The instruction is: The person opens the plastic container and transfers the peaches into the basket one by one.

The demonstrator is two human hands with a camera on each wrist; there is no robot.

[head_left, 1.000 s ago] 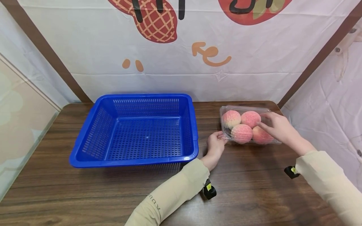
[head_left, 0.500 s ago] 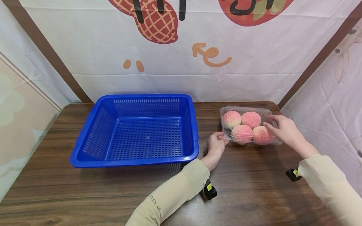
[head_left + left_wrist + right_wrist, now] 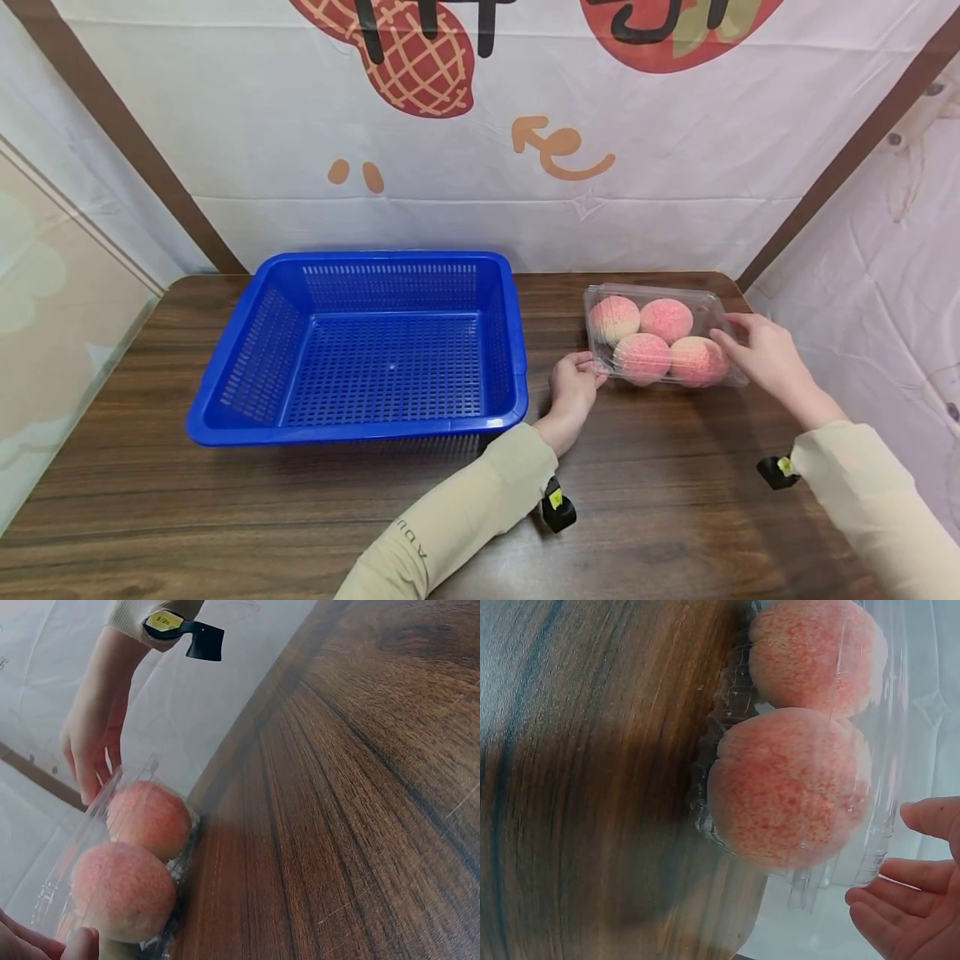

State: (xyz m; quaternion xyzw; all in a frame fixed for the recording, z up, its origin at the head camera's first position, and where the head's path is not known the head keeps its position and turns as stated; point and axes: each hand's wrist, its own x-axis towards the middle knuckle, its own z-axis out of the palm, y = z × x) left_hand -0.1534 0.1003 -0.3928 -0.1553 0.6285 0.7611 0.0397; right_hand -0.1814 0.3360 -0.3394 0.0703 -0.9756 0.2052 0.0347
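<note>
A clear plastic clamshell container (image 3: 702,312) with several pink and cream peaches (image 3: 642,358) stands on the table, right of the basket. My left hand (image 3: 572,390) pinches the container's near left corner; its thumb and fingers (image 3: 81,945) show at the edge in the left wrist view. At the container's right end is my right hand (image 3: 771,358), thumb and fingers apart. In the right wrist view its fingers (image 3: 900,896) reach the lid's edge, while the thumb (image 3: 926,816) stands off it. The lid lies over the peaches.
A blue perforated plastic basket (image 3: 517,367) stands left of my left hand on the brown wooden table (image 3: 637,492). Printed white cloth (image 3: 465,208) hangs behind the table, with more cloth at both sides. A black wrist camera (image 3: 558,510) hangs below the left sleeve.
My right hand has moved right, from over the peaches to the container's right end. The left hand stays at the near left corner. Container and basket have not visibly moved.
</note>
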